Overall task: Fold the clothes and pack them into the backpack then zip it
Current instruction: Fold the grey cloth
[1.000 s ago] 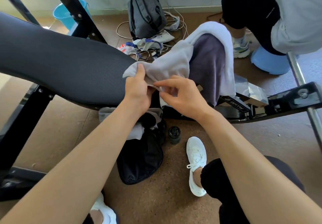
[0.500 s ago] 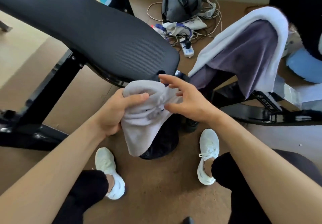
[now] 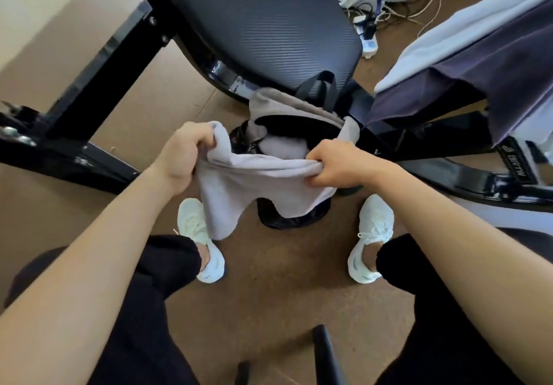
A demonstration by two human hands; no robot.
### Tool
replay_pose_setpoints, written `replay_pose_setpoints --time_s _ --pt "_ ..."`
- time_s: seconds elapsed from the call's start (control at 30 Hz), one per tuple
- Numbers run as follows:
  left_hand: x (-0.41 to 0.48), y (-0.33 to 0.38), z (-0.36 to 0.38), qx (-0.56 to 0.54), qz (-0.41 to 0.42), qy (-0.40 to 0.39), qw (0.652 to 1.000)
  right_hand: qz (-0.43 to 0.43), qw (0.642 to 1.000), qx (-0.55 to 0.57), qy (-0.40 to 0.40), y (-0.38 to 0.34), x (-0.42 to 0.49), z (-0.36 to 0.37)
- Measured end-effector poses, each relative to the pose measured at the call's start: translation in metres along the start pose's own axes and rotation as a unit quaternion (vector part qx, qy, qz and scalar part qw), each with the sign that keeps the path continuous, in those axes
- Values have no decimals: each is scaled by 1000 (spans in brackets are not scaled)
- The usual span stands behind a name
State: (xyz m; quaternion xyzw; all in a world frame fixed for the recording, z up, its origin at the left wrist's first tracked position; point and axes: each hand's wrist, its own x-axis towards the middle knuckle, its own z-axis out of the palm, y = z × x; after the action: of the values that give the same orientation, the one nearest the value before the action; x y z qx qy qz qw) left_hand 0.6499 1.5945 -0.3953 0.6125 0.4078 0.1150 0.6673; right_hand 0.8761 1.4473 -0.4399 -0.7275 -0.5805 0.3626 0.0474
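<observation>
A light grey garment hangs stretched between my two hands, just in front of the open backpack. My left hand grips its left edge and my right hand grips its right edge. The backpack stands on the floor between my feet, black with a grey top flap and a black carry handle. Its mouth gapes open and more light grey cloth lies inside. The garment's lower part covers the backpack's front. A purple garment and a white one lie draped over the bench at right.
A black padded bench with a black metal frame stands over the backpack. Cables, a power strip and cloth litter the floor at the back. My white shoes flank the bag on brown floor.
The grey garment came down off the bench, bunched in my hands, and is now spread between both fists above the open backpack. My view tipped down toward the floor.
</observation>
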Motion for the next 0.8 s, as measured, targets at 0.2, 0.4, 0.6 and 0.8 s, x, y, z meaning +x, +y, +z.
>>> replay_pose_setpoints --time_s 0.2,0.4,0.6,0.8 --pt "30 -26 -2 284 -25 -25 958 -94 991 47 88 -29 3 8" --pt "28 -28 7 253 34 -122 959 -148 981 60 111 -47 12 11" --pt "25 -32 7 312 70 -177 931 -126 980 114 105 -35 17 12" --pt "33 -37 0 366 55 -98 924 -51 971 226 -64 -18 12 10"
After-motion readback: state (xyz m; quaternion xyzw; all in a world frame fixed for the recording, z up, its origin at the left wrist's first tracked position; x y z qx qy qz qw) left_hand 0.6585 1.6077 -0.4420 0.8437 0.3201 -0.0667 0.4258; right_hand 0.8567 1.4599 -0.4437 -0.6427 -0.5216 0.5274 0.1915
